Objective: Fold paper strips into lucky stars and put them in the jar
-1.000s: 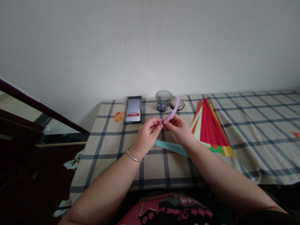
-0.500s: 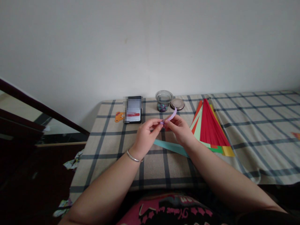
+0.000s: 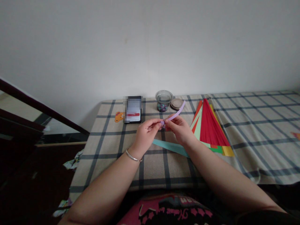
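Observation:
A narrow purple paper strip (image 3: 178,113) runs between my fingertips, its loose end curving up to the right over the jar lid. My left hand (image 3: 147,131) pinches the folded end of it, a small purple bit between thumb and forefinger. Close beside it, my right hand (image 3: 180,128) pinches the strip just where it leaves the fold. The exact shape of the fold is mostly hidden by my fingers. Under my wrists a light blue paper strip (image 3: 170,147) lies across the tablecloth.
A clear plastic jar (image 3: 164,99) holding small coloured pieces stands behind my hands, its round lid (image 3: 177,103) alongside. To the left, a phone (image 3: 134,109) rests by an orange bear figure (image 3: 119,117). Red, green, orange and yellow paper strips (image 3: 211,128) fan out at right on the checked tablecloth (image 3: 107,147).
The purple strip's free end now reaches farther up and right, and looks longer and straighter. Both hands stay together in nearly the same place.

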A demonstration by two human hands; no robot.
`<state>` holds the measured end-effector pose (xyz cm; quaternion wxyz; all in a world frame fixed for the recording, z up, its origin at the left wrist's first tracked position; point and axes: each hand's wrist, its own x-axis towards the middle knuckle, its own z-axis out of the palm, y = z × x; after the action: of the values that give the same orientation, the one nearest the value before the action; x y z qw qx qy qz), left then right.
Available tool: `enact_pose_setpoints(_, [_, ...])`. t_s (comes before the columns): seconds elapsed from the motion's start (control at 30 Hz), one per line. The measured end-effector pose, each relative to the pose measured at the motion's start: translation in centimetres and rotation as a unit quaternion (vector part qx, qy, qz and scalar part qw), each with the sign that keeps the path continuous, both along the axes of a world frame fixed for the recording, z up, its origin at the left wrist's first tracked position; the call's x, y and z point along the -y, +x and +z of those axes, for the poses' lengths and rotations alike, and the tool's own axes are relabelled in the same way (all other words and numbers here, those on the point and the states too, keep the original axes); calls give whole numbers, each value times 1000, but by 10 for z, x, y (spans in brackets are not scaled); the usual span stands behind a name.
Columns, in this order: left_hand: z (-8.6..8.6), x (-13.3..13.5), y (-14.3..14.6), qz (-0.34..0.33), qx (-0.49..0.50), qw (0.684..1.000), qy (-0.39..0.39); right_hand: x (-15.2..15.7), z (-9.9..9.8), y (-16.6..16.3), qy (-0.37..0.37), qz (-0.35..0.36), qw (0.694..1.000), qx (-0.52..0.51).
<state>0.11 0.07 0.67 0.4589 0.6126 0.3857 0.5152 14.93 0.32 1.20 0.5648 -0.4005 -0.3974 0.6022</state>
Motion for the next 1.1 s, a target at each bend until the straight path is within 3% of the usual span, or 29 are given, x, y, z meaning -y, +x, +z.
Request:
enact_pose_setpoints(0.47, [1, 0, -1, -25, 27, 999, -20, 0, -1, 2, -25, 72, 996, -41])
enact_pose_setpoints(1.1, [1, 1, 0, -24, 21, 999, -8, 1, 0, -2, -11, 44, 999, -27])
